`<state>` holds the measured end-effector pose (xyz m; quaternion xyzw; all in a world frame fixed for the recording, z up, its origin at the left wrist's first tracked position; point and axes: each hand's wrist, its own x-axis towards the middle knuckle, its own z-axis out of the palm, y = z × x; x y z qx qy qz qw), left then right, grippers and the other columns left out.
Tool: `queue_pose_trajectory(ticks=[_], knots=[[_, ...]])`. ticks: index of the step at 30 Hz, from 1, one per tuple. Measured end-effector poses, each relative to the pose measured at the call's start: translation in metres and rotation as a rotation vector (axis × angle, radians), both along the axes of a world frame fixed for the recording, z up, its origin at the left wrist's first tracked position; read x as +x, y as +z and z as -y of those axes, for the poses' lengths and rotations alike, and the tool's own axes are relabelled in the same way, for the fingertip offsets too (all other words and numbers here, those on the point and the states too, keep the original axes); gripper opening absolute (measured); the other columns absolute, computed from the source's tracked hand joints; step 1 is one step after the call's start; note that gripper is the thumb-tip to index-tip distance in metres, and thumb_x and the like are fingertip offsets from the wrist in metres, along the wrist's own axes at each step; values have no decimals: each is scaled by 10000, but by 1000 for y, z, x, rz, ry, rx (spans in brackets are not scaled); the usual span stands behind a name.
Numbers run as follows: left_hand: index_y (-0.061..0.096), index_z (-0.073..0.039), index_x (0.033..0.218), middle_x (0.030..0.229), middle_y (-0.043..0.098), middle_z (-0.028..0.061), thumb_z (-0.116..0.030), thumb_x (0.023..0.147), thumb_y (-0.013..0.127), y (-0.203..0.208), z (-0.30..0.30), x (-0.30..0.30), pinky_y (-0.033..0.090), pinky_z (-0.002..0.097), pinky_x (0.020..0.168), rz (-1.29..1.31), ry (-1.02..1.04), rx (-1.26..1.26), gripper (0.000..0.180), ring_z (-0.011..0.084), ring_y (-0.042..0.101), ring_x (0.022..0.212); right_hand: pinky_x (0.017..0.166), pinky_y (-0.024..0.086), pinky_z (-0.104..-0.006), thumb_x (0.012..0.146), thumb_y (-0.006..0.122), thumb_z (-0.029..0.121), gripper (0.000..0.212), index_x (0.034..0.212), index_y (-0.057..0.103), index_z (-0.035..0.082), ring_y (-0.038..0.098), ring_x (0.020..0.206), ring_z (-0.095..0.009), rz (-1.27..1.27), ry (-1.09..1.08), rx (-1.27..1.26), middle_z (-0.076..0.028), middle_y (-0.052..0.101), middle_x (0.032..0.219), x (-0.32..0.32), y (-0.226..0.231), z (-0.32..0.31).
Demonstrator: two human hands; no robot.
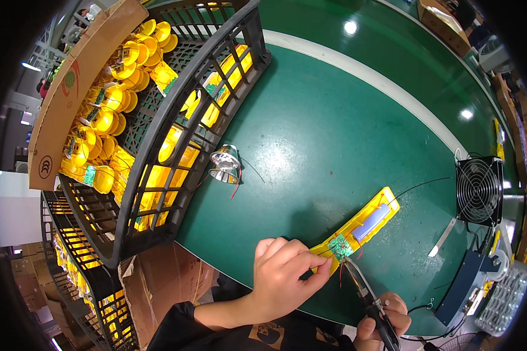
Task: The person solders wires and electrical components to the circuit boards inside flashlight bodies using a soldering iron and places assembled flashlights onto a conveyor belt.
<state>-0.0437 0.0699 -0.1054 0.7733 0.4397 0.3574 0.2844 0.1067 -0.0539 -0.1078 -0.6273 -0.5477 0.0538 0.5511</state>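
Observation:
A long yellow plastic housing (382,200) lies slanted on the green table in front of me. A blue-violet cylindrical battery (371,222) sits in its far half, and a small green circuit board (340,248) with thin wires is at its near half. My left hand (287,272) has thumb and fingers closed on the near end of the housing, beside the board. In my right hand (386,320) is a soldering iron (367,297), gripped by its dark handle. The iron's tip is at the lower edge of the board; whether it touches cannot be made out.
Two shiny reflector cups (224,165) with wires stand left of centre. A black crate (136,175) of yellow housings and a cardboard sheet (79,88) fill the left. At right are a black fan (479,191), a dark blue device (459,288) and a clear tray (505,299).

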Motion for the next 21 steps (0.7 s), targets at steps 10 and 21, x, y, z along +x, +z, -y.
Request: queue_pose_trajectory(ticks=[10, 21], knots=[[597, -123, 673, 637, 487, -35, -106, 604, 711, 4, 4, -2, 309, 276, 571, -65, -15, -88, 135, 136, 444, 570, 467, 440, -308, 679, 689, 338, 430, 767, 377, 55, 490, 458, -199, -38, 56, 48, -59, 481, 610, 8, 3, 9], [608, -35, 783, 920, 533, 85, 2, 654, 660, 9, 18, -6, 444, 235, 525, -5, 17, -83, 144, 153, 551, 637, 505, 465, -308, 702, 660, 347, 418, 791, 386, 43, 497, 447, -180, -86, -156, 207, -56, 487, 614, 12, 3, 43]])
